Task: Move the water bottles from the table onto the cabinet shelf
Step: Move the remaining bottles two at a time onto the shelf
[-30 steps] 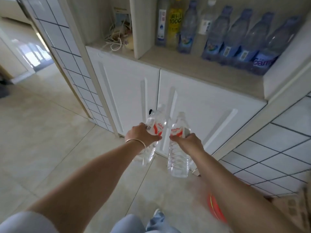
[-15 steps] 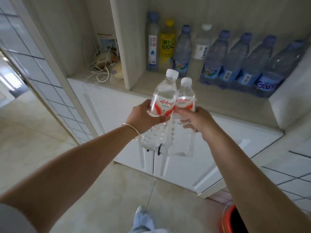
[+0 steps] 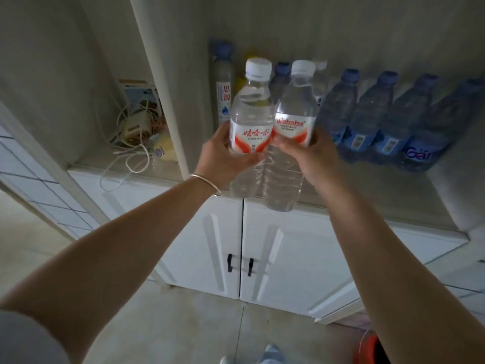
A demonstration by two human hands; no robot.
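Nearest the camera, two bare forearms reach forward from the lower corners, above a pale tiled floor point(image 3: 162, 334) and the tip of a light shoe point(image 3: 273, 355); an orange-red rounded object point(image 3: 367, 348) shows at the lower right edge. The left wrist carries a thin gold-coloured bangle point(image 3: 207, 181).

The left hand point(image 3: 223, 160) has its grip curled around the red-and-white label of a clear plastic water bottle with a white cap point(image 3: 250, 122), held upright. The right hand point(image 3: 312, 156) has its grip wrapped likewise around a second clear plastic water bottle with a white cap and a red-and-white label point(image 3: 294, 122). The two bottles touch side by side, both off the shelf, raised in front of it with their bases hanging over its front edge.

Below them stand two white cabinet doors with small black handles point(image 3: 240, 265). Behind the bottles lies the beige wooden cabinet shelf point(image 3: 367, 190). On it, at the right, stands a row of blue-capped plastic bottles with blue labels point(image 3: 378, 122); a tall slim bottle with a white label point(image 3: 223, 95) stands near the upright divider panel point(image 3: 170, 101). Left of the divider, a tangle of white cables and small chargers point(image 3: 133, 135) rests in the neighbouring compartment.
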